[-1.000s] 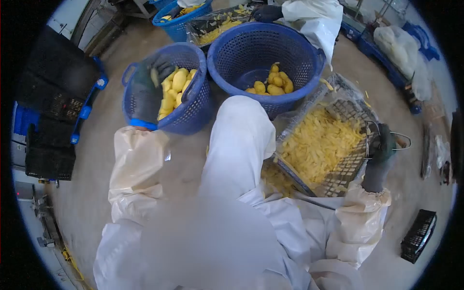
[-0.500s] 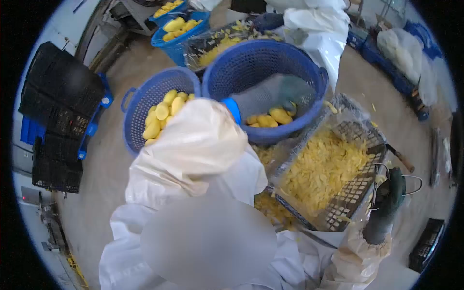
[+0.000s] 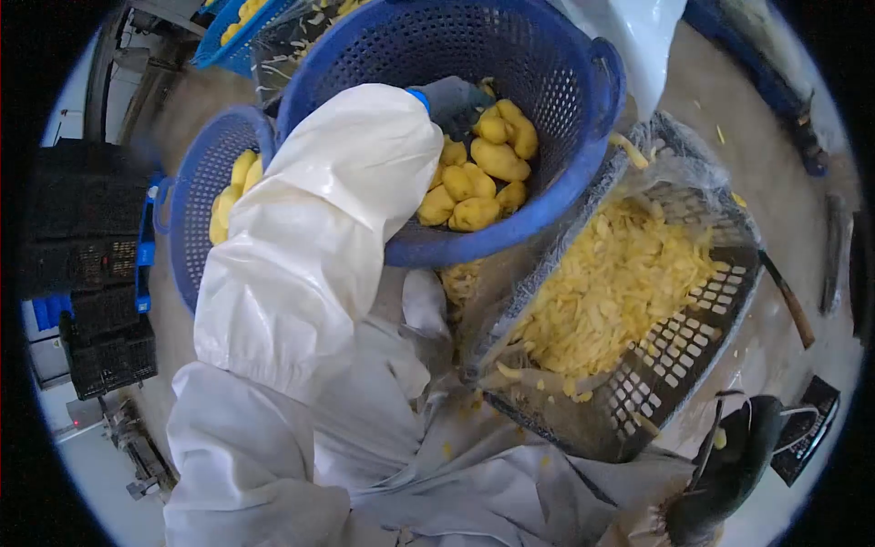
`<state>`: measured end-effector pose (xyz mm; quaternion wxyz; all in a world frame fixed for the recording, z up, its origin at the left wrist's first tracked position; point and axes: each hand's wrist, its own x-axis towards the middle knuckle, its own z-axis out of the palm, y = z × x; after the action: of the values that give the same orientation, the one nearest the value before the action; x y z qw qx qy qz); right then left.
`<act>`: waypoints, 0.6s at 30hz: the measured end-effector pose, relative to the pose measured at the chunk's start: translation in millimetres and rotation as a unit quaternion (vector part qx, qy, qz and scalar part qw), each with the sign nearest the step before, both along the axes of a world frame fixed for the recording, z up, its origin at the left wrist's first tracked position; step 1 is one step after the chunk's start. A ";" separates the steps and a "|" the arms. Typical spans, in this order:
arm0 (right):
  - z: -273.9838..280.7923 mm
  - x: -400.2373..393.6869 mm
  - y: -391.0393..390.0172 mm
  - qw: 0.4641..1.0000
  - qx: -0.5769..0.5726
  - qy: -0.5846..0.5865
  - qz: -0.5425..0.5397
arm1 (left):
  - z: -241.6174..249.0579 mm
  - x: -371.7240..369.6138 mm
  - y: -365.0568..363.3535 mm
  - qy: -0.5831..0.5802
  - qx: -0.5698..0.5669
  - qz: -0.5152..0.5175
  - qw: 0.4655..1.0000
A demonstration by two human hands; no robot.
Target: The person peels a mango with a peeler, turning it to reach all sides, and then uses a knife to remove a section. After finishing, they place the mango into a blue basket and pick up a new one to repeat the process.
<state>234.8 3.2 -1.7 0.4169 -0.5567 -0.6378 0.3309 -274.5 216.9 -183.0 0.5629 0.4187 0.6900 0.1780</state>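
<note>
Two hands at work; left hand (image 3: 456, 100), gloved, reaches into the big blue basket (image 3: 565, 173), fingers curled on the peeled yellow pieces (image 3: 478, 178) lying just right of it, grip not clear; right hand (image 3: 734, 465), far from basket, holds a wire-handled tool (image 3: 729, 424) by the mesh crate (image 3: 693, 346).

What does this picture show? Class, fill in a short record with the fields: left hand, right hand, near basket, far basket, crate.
left hand: gloved left hand reaches into the large blue basket, on the peeled yellow pieces
right hand: gloved right hand grips a wire-framed tool
far basket: second blue basket, also holding yellow pieces
crate: tilted mesh crate lined with plastic, full of yellow strips
</note>
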 end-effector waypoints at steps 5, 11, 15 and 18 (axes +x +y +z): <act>-0.6 -18.2 10.4 0.995 -0.059 -0.075 -0.012 | -69.9 6.6 15.3 0.134 -0.025 -0.052 0.989; -2.9 -25.0 19.7 0.989 -0.090 -0.116 -0.017 | -118.1 19.0 21.1 0.196 -0.031 -0.087 0.976; -4.0 -27.8 24.0 0.986 -0.102 -0.130 -0.015 | -133.4 19.6 18.9 0.204 -0.032 -0.090 0.974; -4.1 -28.7 25.1 0.985 -0.106 -0.136 -0.014 | -137.9 20.4 17.3 0.202 -0.032 -0.089 0.975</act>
<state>206.1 28.3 -5.8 0.2696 -0.6465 -0.6420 0.3119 -254.1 234.1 -320.9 0.4382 0.4873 0.7551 0.0169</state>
